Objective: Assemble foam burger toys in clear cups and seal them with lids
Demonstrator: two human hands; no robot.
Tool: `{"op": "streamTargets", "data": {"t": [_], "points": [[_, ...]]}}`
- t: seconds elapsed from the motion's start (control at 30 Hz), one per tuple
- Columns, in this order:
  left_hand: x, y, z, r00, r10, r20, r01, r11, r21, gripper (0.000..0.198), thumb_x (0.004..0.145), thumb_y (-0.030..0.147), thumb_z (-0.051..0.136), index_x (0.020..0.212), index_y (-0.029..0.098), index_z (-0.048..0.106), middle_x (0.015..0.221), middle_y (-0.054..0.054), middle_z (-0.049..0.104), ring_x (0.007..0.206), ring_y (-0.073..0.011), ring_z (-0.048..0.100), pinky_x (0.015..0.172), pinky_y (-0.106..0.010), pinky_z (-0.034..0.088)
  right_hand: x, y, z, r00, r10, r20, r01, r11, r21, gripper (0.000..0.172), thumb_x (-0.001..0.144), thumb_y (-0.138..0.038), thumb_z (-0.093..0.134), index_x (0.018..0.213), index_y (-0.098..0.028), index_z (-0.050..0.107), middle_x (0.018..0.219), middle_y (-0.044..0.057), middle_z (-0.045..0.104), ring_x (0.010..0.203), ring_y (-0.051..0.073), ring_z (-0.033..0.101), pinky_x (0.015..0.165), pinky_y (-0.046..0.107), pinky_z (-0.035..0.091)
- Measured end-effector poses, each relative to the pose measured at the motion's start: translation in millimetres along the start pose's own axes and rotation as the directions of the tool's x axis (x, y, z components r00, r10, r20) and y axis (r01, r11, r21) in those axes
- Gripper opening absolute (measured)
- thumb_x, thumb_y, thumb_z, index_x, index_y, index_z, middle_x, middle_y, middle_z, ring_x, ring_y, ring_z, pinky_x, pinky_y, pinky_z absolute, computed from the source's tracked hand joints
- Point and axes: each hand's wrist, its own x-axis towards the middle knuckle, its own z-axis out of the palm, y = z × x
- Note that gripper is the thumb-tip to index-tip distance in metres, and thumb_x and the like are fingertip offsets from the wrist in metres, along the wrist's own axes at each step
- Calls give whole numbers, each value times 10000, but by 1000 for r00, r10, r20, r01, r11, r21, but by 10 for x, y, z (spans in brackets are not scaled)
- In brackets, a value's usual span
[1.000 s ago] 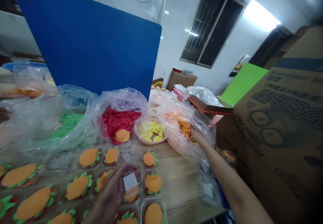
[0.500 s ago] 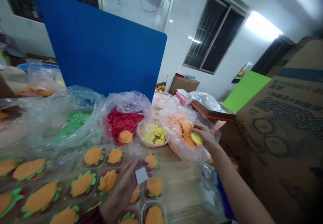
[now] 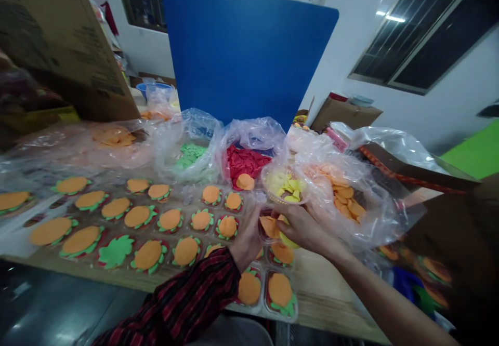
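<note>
My left hand (image 3: 248, 238), in a striped dark red sleeve, rests over the front trays of burger-shaped pieces, its fingertips hidden or blurred. My right hand (image 3: 306, 226) meets it from the right, its fingers closed on a flat yellow piece (image 3: 287, 238). Between both hands, above a clear compartment, an orange piece (image 3: 270, 226) shows; whether a hand grips it too is unclear. Around them sit clear plastic trays (image 3: 294, 312) of layered orange, green and red burgers, such as the one with an orange top (image 3: 279, 289) at the front.
Behind the trays stand plastic bags of green pieces (image 3: 191, 155), red pieces (image 3: 245, 163) and orange pieces (image 3: 346, 200), plus a basket (image 3: 273, 196) of yellow pieces. A blue panel (image 3: 249, 55) rises at the back. A cardboard box (image 3: 460, 237) is at the right.
My right hand has come from the orange bag to the trays, bringing the yellow piece. The small white square seen at my left hand is out of sight. The view has turned left.
</note>
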Motion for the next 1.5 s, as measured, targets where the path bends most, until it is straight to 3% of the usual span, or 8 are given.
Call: {"op": "streamTargets", "data": {"t": [0.17, 0.27, 0.4, 0.57, 0.7, 0.87, 1.1, 1.5], "points": [[-15, 29, -33, 998, 31, -58, -33, 999, -23, 384, 756, 475, 582, 898, 125, 653, 855, -95, 678, 761, -187, 617, 662, -277, 453, 13, -54, -39, 998, -37, -41, 31, 989, -142, 168, 781, -148, 502, 853, -161, 654, 871, 84, 669, 790, 198, 606, 692, 286, 413], [-28, 41, -18, 994, -21, -107, 18, 999, -29, 321, 808, 425, 530, 854, 133, 654, 820, -80, 676, 717, -164, 606, 660, -270, 449, 86, -46, -84, 990, -34, -138, 41, 998, 45, 157, 817, -239, 519, 821, -160, 655, 809, 54, 671, 739, 173, 605, 667, 264, 425], [-53, 62, 52, 979, -156, -134, 145, 986, -86, 419, 890, 444, 355, 910, 137, 640, 785, -73, 674, 736, -168, 619, 661, -267, 454, 177, -71, -7, 996, -22, -86, 45, 959, 281, 118, 786, -196, 549, 726, -159, 644, 698, 11, 654, 664, 140, 586, 614, 231, 429], [-81, 118, 69, 970, -199, -137, 181, 974, -135, 451, 899, 454, 314, 882, 137, 634, 764, -56, 671, 654, -150, 608, 594, -252, 454, 80, -63, 84, 985, -149, -84, 161, 975, 150, 162, 756, -107, 552, 862, -171, 656, 848, 42, 650, 781, 160, 582, 713, 278, 427], [-82, 118, 15, 976, -192, -102, 177, 975, -136, 430, 876, 467, 375, 910, 130, 640, 819, -62, 673, 660, -142, 601, 615, -251, 465, -5, -20, 49, 979, -181, -91, 197, 955, 219, 264, 715, -38, 533, 912, -178, 639, 845, 33, 647, 765, 148, 575, 694, 264, 435], [-53, 48, -43, 973, -207, -103, 191, 971, -145, 425, 841, 498, 430, 906, 136, 642, 824, -80, 674, 699, -168, 608, 650, -281, 470, -11, -47, 40, 964, -227, -138, 258, 923, 287, 227, 739, -30, 491, 858, -169, 626, 835, 38, 632, 779, 146, 572, 713, 266, 447], [-34, 2, -120, 971, -204, -127, 189, 975, -120, 402, 804, 515, 482, 779, 137, 618, 684, -44, 630, 629, -157, 583, 598, -267, 443, -54, -62, 54, 966, -257, 25, 252, 958, 133, 359, 714, 7, 476, 980, -182, 626, 873, 41, 584, 779, 150, 546, 697, 267, 419], [-144, 108, -7, 963, -241, -120, 233, 969, -78, 385, 820, 486, 460, 754, 137, 610, 667, -48, 628, 559, -152, 570, 554, -269, 424, -63, -134, 74, 966, -258, 5, 256, 963, 82, 111, 788, -88, 540, 816, -169, 611, 838, 35, 536, 781, 153, 503, 696, 274, 401]]}}
